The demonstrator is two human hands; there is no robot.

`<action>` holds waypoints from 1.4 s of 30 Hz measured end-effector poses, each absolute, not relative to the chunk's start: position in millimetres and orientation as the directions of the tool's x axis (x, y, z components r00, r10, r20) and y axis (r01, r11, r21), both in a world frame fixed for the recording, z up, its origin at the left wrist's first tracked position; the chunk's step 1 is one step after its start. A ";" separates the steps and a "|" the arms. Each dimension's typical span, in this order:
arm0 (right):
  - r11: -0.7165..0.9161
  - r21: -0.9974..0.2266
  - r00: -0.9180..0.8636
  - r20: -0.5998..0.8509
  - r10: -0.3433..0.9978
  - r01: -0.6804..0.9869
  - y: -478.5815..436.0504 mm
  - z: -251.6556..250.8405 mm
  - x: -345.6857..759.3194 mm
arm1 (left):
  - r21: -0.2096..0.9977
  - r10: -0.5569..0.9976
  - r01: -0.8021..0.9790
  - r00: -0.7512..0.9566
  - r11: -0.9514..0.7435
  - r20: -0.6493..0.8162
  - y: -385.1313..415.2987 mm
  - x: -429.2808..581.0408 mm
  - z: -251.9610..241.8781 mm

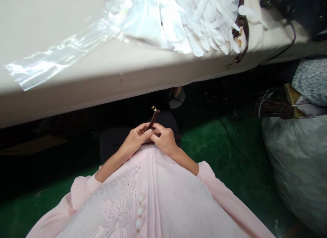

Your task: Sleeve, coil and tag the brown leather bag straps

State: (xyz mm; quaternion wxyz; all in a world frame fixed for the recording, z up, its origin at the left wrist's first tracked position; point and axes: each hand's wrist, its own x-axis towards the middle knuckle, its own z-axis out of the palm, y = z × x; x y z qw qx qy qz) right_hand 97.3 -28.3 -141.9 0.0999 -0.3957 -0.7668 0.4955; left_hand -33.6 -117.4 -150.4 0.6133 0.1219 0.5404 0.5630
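Close to my waist, both hands meet around a brown strap point(153, 120). Its upper end sticks up above my fingers and carries a small gold clasp point(153, 108). My left hand point(135, 138) pinches the strap from the left, thumb across it. From the other side my right hand point(165, 139) grips it too, fingertips touching those of the left. The rest of the strap is mostly hidden by my fingers and lies low against my lap. Another brown strap with gold hooks point(244, 40) hangs over the table edge at the upper right.
A pale cloth-covered table point(84, 82) spans the view ahead. On it lie clear plastic sleeves point(61, 54) and a pile of white strips point(201, 23). A large filled plastic bag point(296, 156) stands at right on the green floor point(217, 149), near a patterned cloth bundle point(311, 79).
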 end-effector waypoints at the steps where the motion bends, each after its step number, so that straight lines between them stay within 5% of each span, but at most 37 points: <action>1: 0.191 -0.843 -0.673 -0.244 0.698 0.504 -28.7 -141.5 97.9 | 0.755 0.818 -0.569 -0.231 0.325 -0.526 -116.6 -33.1 -151.4; 6: 0.012 -0.921 -0.708 -0.291 0.644 0.390 -29.6 -138.0 102.7 | 0.685 0.774 -0.696 -0.305 0.216 -0.555 -109.9 -38.8 -157.2; 15: -0.207 -0.934 -0.757 -0.357 0.548 0.291 -12.7 -128.1 118.2 | 0.509 0.752 -0.837 -0.199 0.203 -0.628 -118.9 -44.9 -157.2; 21: -0.273 -0.914 -0.830 -0.392 0.397 0.301 -9.0 -124.7 123.2 | 0.583 0.750 -0.810 -0.348 0.061 -0.562 -118.1 -54.2 -158.6; 28: -0.350 -0.886 -0.816 -0.433 0.384 0.305 -10.3 -130.1 123.2 | 0.730 0.790 -0.668 -0.365 0.145 -0.492 -122.2 -50.8 -155.9; 38: -0.539 -0.788 -0.752 -0.541 0.377 0.296 -6.8 -128.8 112.4 | 0.657 0.800 -0.715 -0.239 0.239 -0.551 -122.4 -31.7 -153.3; 42: -0.536 -0.771 -0.716 -0.584 0.382 0.343 -8.0 -127.4 109.6 | 0.714 0.792 -0.652 -0.282 0.256 -0.541 -122.0 -30.1 -151.6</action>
